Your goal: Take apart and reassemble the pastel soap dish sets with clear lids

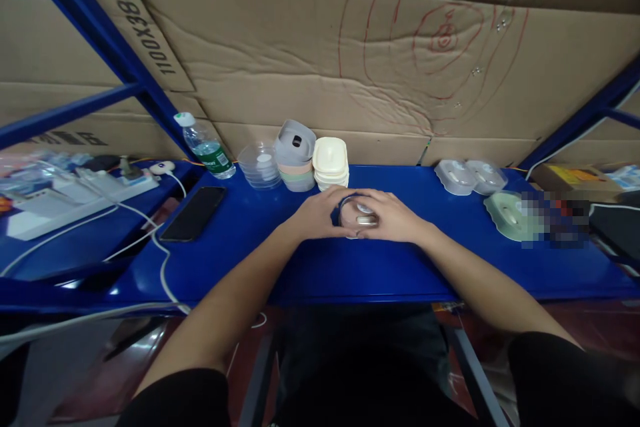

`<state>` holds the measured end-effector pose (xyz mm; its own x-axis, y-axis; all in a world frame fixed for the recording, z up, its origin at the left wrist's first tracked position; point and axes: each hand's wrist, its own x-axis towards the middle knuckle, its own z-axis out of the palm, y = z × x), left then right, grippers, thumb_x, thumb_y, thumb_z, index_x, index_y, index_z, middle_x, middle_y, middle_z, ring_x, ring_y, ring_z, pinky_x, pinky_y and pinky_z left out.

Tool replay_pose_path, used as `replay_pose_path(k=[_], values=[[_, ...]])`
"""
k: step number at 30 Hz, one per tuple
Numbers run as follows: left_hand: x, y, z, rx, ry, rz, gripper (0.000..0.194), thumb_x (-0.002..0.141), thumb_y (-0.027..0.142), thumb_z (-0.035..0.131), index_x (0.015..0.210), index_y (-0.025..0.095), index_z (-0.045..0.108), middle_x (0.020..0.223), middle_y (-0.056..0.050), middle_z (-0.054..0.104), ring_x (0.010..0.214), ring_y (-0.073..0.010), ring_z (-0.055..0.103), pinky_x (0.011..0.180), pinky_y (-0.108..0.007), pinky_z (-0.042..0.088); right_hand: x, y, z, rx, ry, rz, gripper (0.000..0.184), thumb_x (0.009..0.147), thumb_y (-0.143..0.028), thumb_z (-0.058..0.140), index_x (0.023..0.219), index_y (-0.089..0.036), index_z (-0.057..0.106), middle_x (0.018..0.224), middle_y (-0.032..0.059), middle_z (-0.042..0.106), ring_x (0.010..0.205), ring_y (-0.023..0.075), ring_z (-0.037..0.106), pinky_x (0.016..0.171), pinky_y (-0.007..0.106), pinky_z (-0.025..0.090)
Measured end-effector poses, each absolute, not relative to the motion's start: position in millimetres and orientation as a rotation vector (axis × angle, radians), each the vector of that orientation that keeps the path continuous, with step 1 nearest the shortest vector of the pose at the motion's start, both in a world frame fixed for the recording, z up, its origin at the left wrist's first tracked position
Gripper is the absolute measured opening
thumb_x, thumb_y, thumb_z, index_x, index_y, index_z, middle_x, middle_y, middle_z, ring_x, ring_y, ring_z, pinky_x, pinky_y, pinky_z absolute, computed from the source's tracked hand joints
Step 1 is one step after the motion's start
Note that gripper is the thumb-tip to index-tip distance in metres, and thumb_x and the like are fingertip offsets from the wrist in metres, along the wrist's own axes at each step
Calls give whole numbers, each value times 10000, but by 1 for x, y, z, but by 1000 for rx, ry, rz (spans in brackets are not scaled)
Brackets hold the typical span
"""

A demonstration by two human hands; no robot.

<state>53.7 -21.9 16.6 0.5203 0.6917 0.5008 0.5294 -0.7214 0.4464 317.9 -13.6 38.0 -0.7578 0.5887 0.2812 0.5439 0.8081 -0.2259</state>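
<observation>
Both my hands meet at the middle of the blue bench [350,267], wrapped round a small clear round container [356,217] with a pale oval piece inside. My left hand [320,212] curls around its left side. My right hand [393,215] closes over its right side and top. Just behind them stand stacks of similar parts: clear round lids [260,165], a grey and pastel stack of square bowls [295,155], and a cream square stack [331,161].
A black phone [193,213] with a white cable lies at the left, near a water bottle [204,145] and a power strip [107,183]. Clear trays [469,175] and a green lid [507,215] sit at the right. Cardboard lines the wall behind.
</observation>
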Motion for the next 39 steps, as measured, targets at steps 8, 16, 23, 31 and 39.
replay_pose_path(k=[8,16,23,31,39], values=[[64,-25,14,2576,924,1075,763,832,667,806,1461,274,628,1449,-157,674,1325,-327,674,1056,-475,595,324,-23,25,-797,-2399,218,584,875,-575,761,1378,-291,675,1457,99,694,1406,323,615,1133,550,519],[58,-23,12,2484,956,1394,371,1033,495,620,1259,231,749,1256,-130,788,1114,-239,776,976,-394,631,335,-20,31,-767,-2239,16,369,984,-529,617,1220,-283,757,1250,71,804,1200,294,741,1161,554,507],[60,-25,12,2576,1074,1504,386,1030,409,629,1362,215,668,1129,-88,811,893,-189,780,799,-307,629,337,-14,25,-992,-1736,260,278,978,-516,665,1037,-253,732,884,31,782,777,221,735,751,396,608],[61,-27,22,3060,700,1380,685,923,567,725,1490,243,518,1611,-224,521,1326,-326,665,978,-487,616,334,-9,23,-929,-1466,729,318,913,-550,760,996,-256,672,575,-67,620,454,144,567,490,297,478],[38,-17,16,3032,883,1644,439,826,623,811,1024,263,654,1502,-144,631,1227,-318,689,952,-463,573,341,-4,25,-764,-1465,831,536,911,-743,650,1156,-266,653,744,-9,713,569,184,670,574,349,569]])
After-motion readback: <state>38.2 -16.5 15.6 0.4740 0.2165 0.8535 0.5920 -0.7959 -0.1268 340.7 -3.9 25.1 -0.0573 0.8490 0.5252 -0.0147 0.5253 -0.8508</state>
